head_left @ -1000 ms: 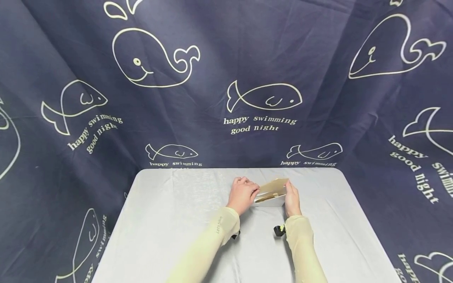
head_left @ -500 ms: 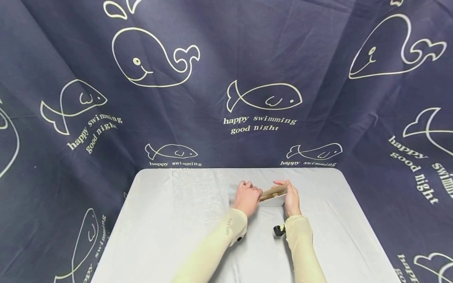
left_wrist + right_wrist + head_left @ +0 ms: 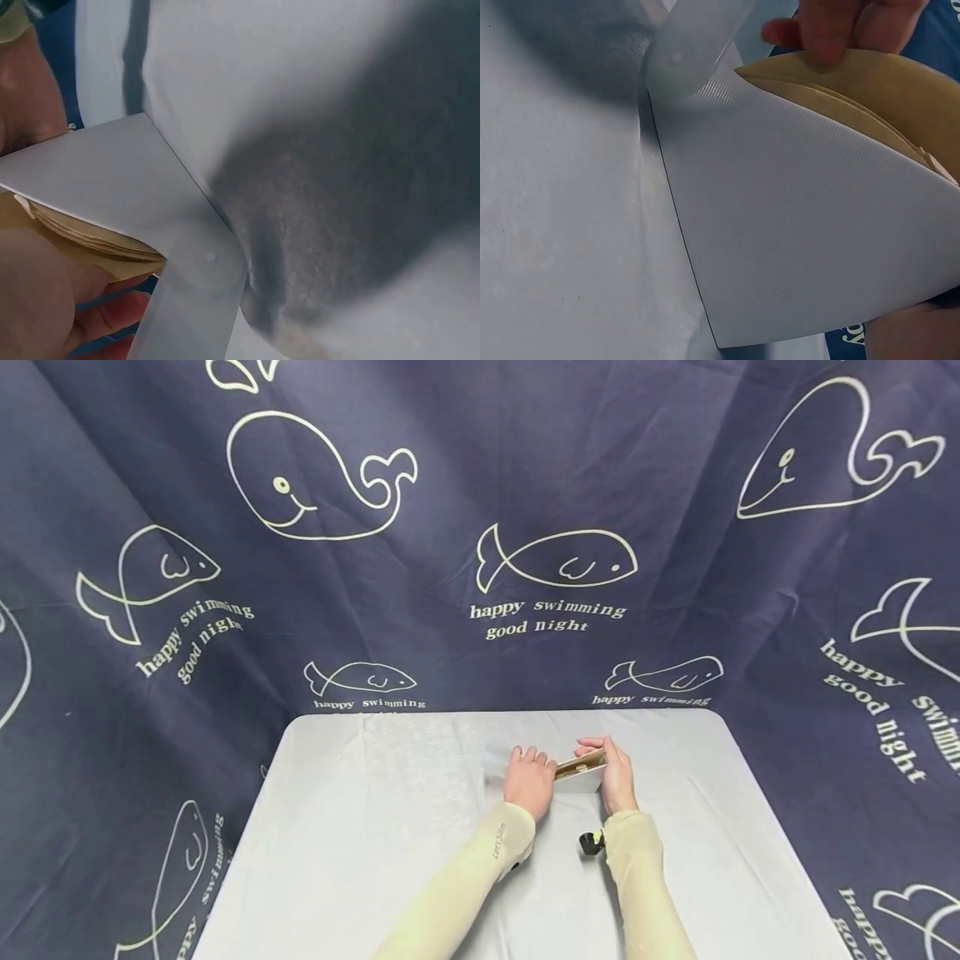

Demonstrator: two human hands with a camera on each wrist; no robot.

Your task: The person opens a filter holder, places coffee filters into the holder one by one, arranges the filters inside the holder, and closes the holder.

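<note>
A thin white box-like holder (image 3: 581, 782) stands on the table, its mouth facing up and its inside brown. Several brown paper-like sheets (image 3: 97, 236) with curved edges lie within it. Fingers and thumb of my left hand (image 3: 530, 783) pinch the brown back panel (image 3: 877, 71) near its left end. My right hand (image 3: 617, 779) grips the holder's right end, fingers reaching behind it. In the right wrist view, the ribbed white front (image 3: 802, 195) fills the middle. A translucent piece with a rounded end (image 3: 697, 49) overlaps the left corner. What the sheets are cannot be told.
A pale grey cloth covers the table (image 3: 360, 860), which has rounded back corners. Dark blue curtains (image 3: 435, 568) with fish and whale outlines hang behind it and at both sides. A small black device (image 3: 592, 842) sits at the right wrist.
The brown back panel has come down toward the white front, narrowing the mouth. My left hand has shifted right along with it. My right hand stays at the right end, its fingers now reaching behind.
</note>
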